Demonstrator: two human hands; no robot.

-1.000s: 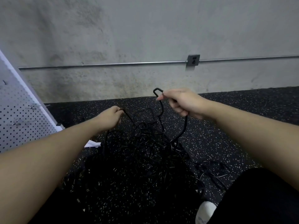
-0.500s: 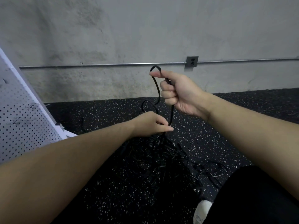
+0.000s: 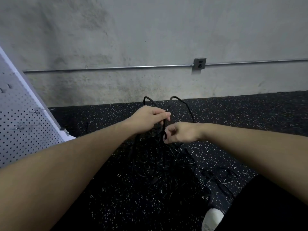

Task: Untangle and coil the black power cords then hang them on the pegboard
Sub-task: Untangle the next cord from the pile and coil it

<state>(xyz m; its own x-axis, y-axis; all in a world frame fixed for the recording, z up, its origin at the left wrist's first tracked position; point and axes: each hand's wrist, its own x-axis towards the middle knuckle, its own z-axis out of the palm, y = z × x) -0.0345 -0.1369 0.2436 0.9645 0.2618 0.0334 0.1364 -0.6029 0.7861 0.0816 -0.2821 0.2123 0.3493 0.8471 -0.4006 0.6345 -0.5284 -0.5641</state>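
Since earlier: right hand (image 3: pixel 180 132) dropped beside left hand (image 3: pixel 150 116) | both pinch one black cord (image 3: pixel 164 126) above floor tangle (image 3: pixel 160 164) | likely light, limp, snag-prone; grip near loops | pegboard (image 3: pixel 21 124) left.

The floor (image 3: pixel 250 117) was black rubber matting flecked with white, running back to the foot of a grey concrete wall. A tangled heap of black power cords (image 3: pixel 160 164) lay directly on it in the middle, with thinner loose strands (image 3: pixel 216 179) trailing out from the heap to the right. At the left, the lower corner of a white pegboard (image 3: pixel 21 130) rested on the matting, leaning at a slant.
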